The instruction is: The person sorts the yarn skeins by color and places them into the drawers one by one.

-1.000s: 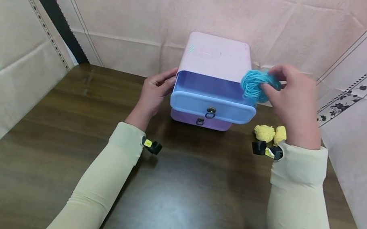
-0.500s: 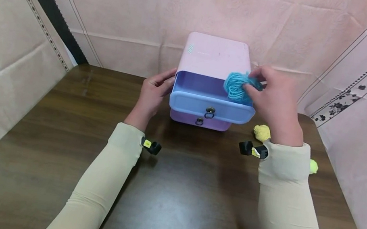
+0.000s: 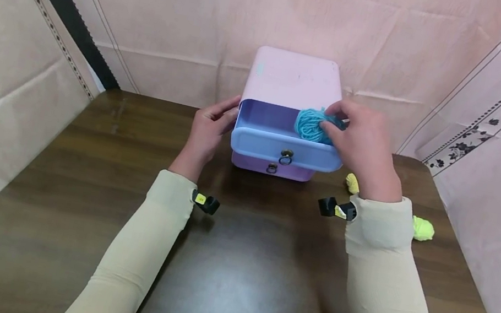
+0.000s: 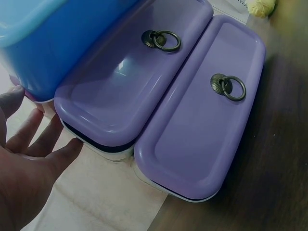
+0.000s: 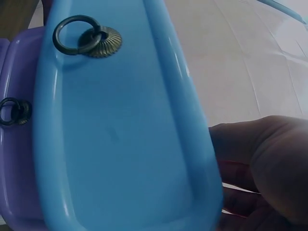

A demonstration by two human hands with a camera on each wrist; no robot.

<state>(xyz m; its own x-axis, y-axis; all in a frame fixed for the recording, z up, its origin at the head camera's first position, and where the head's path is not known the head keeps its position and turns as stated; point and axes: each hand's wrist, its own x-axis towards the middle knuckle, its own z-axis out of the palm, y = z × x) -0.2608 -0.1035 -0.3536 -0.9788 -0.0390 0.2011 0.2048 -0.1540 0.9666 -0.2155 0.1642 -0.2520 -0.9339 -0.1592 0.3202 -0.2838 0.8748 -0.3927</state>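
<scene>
A small chest of drawers with a pale pink top stands at the back of the table. Its blue top drawer is pulled out; two purple drawers below it are closed. My right hand pinches a skein of blue yarn between thumb and fingers, low at the right part of the blue drawer's opening. In the right wrist view the drawer front hides the yarn. My left hand rests its extended fingertips against the chest's left side, steadying nothing in its palm.
On the table, right of the chest, lie a yellow yarn ball, partly behind my right wrist, and a lime-green ball. Pale patterned cloth hangs behind and along both sides.
My right hand has carried the blue yarn left and down, from beside the chest's right edge into the blue drawer's opening. My left hand has stayed at the chest's side.
</scene>
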